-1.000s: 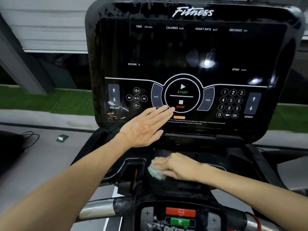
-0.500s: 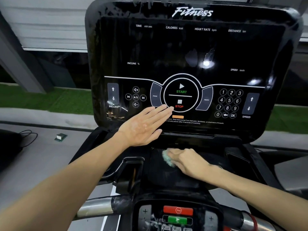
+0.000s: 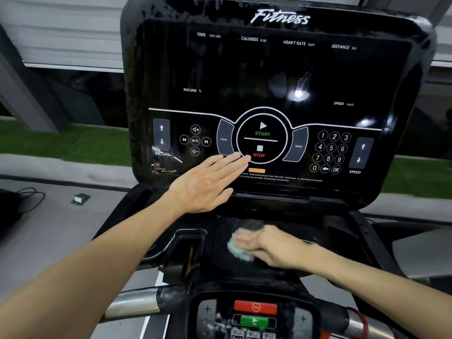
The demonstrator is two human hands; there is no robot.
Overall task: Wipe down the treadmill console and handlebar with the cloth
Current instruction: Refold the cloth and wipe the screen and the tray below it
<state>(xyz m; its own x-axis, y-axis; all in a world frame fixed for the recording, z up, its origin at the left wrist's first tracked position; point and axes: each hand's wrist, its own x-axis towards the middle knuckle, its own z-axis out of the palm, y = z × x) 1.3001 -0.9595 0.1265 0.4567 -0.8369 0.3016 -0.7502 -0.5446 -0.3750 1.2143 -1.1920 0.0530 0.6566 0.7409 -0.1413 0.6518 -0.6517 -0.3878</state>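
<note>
The black treadmill console [image 3: 276, 77] fills the upper middle of the view, its glossy panel streaked and printed with START and STOP. My left hand [image 3: 208, 184] lies flat with straight fingers on the panel's lower edge, fingertips beside STOP. Below it, my right hand [image 3: 266, 245] presses a small light-green cloth [image 3: 236, 250] onto the dark tray under the console; the hand is blurred and covers most of the cloth. The metal handlebar [image 3: 137, 304] runs across the bottom, with a black grip section toward its middle.
A lower control pad [image 3: 255, 314] with a red and a green button sits on the handlebar's middle. Left of the treadmill, grey floor holds a small green box [image 3: 80, 198] and a black cable [image 3: 27, 199]. Green turf [image 3: 63, 143] lies beyond.
My right hand rubbed the cloth across the tray, first to the right and away, then back to the left. My left hand stayed flat on the console.
</note>
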